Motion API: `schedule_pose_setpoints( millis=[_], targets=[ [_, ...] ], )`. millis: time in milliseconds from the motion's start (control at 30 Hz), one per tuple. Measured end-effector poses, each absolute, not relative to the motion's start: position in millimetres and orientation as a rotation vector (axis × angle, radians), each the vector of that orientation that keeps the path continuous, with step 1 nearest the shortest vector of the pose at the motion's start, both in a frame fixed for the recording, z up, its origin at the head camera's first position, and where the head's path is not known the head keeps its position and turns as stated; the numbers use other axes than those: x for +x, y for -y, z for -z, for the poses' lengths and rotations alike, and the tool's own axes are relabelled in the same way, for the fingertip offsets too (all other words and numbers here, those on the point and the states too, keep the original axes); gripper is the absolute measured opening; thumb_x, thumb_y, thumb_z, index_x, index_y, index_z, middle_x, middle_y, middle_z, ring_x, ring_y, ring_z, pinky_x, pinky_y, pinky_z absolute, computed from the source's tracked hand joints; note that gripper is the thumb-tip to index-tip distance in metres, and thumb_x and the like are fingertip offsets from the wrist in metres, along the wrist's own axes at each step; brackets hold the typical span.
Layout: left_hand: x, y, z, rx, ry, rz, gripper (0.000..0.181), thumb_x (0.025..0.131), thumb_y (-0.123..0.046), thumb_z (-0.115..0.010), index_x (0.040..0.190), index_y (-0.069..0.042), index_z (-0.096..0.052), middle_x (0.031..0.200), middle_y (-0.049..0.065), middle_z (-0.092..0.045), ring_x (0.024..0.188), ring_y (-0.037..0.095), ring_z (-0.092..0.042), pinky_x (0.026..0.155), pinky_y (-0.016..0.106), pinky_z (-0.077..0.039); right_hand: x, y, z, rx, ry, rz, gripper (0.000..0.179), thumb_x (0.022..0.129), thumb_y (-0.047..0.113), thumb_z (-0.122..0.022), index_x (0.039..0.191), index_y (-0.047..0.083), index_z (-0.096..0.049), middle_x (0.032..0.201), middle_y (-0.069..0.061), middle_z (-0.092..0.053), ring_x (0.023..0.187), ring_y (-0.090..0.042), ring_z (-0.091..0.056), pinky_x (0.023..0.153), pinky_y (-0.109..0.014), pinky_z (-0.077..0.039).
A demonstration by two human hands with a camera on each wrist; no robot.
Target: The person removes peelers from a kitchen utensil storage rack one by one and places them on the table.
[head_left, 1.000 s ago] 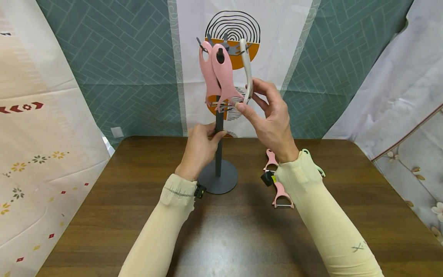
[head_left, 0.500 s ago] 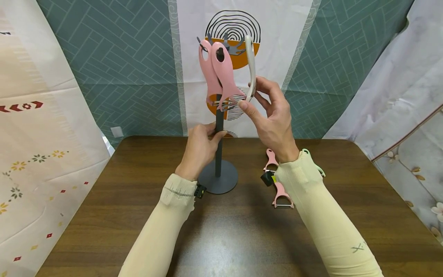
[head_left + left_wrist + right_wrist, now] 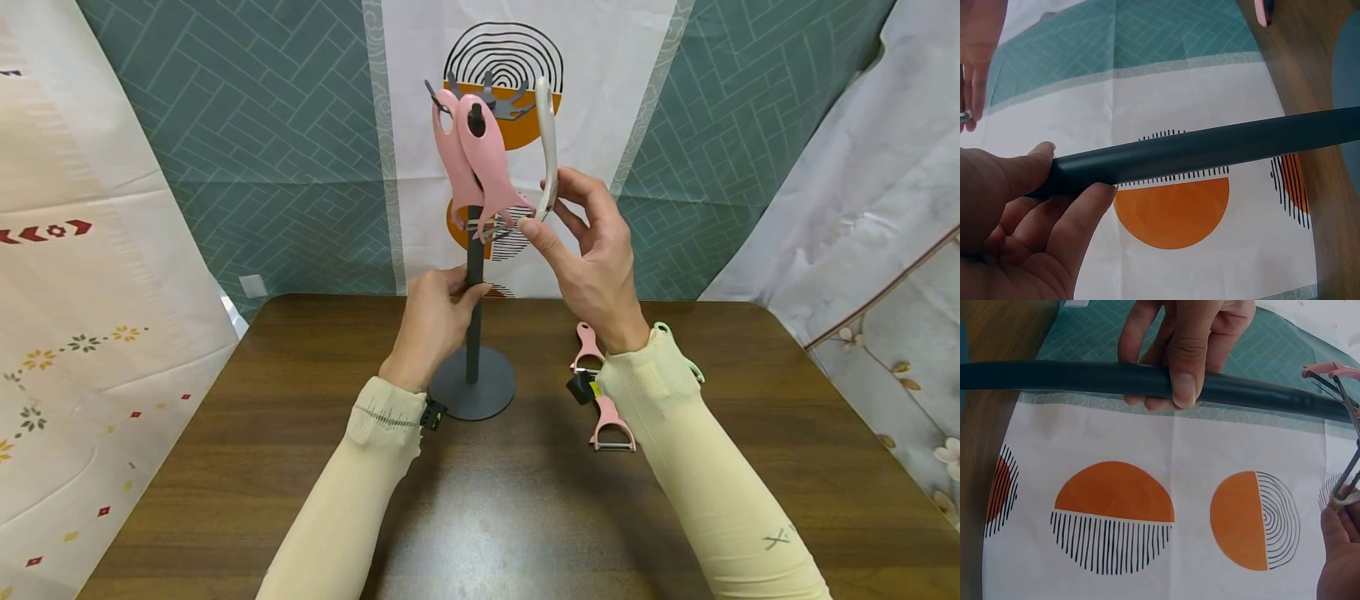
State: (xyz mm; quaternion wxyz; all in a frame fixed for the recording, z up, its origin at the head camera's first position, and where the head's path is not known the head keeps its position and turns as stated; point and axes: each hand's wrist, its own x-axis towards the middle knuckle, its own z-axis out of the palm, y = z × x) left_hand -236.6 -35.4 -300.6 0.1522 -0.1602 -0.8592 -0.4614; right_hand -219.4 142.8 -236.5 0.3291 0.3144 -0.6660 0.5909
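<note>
1. Head view: a glossy white peeler (image 3: pixel 549 146) is held nearly upright and edge-on, its long axis close to vertical, its top end just right of the hooks (image 3: pixel 512 108) on a dark stand (image 3: pixel 491 387) (whether they touch, I cannot tell). The right hand (image 3: pixel 597 258) is the nearer: its grip is narrowed to a pinch on the peeler's lower end, so the handle rises above the fingertips. The left hand (image 3: pixel 435 321) holds the pole (image 3: pixel 472 342) lower down. Smooth, fish-shaped hanging pink peelers (image 3: pixel 486 158) dangle left of the white one. On the wood-grained table (image 3: pixel 315 500) lie loose pink peelers (image 3: pixel 608 410) and a green peeler (image 3: pixel 696 369), partly hidden by a ribbed, cream sleeve (image 3: pixel 652 375).

2. Left wrist view: the left grip is closed round the smooth, straight pole, thumb on one side, fingers on the other. Behind is a creased cloth with orange half-discs and black stripes.

3. Right wrist view: the right fingertips, cut off by the picture's right edge, pinch a pale end beside thin metal strips. The left thumb presses the pole.
</note>
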Motion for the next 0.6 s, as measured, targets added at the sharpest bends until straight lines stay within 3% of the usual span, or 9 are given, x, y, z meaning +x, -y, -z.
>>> schedule_pose_setpoints(
  millis=[167,400,600],
  targets=[
    [-236.7,35.7,300.9,-0.458,2.465,1.335,0.024,0.100,-0.023,-0.067,0.115,-0.006,-0.076,0.104,0.010,-0.079,0.089,0.022,-0.073,0.072,0.037,-0.056,-219.6,-144.1,237.5,0.818,1.742,-1.546,0.047,0.090,-0.002,-0.072,0.135,-0.005,-0.057,0.125,-0.015,-0.060,0.123,-0.022,-0.057,0.116,-0.040,-0.044],
    [-237.3,36.0,301.3,-0.469,2.458,1.319,0.023,0.100,-0.022,-0.067,0.112,-0.005,-0.077,0.100,0.010,-0.080,0.082,0.022,-0.073,0.069,0.036,-0.055,-217.9,-145.5,239.9,0.800,1.758,-1.544,0.047,0.090,-0.003,-0.071,0.134,-0.008,-0.056,0.125,-0.017,-0.059,0.121,-0.022,-0.058,0.115,-0.040,-0.045],
    [-237.8,35.0,300.9,-0.457,2.464,1.321,0.025,0.100,-0.025,-0.067,0.116,-0.007,-0.076,0.103,0.008,-0.080,0.087,0.019,-0.071,0.074,0.036,-0.056,-218.1,-146.6,242.2,0.803,1.762,-1.545,0.048,0.090,-0.001,-0.072,0.134,-0.007,-0.055,0.125,-0.017,-0.059,0.121,-0.022,-0.058,0.115,-0.040,-0.045]
  ],
)
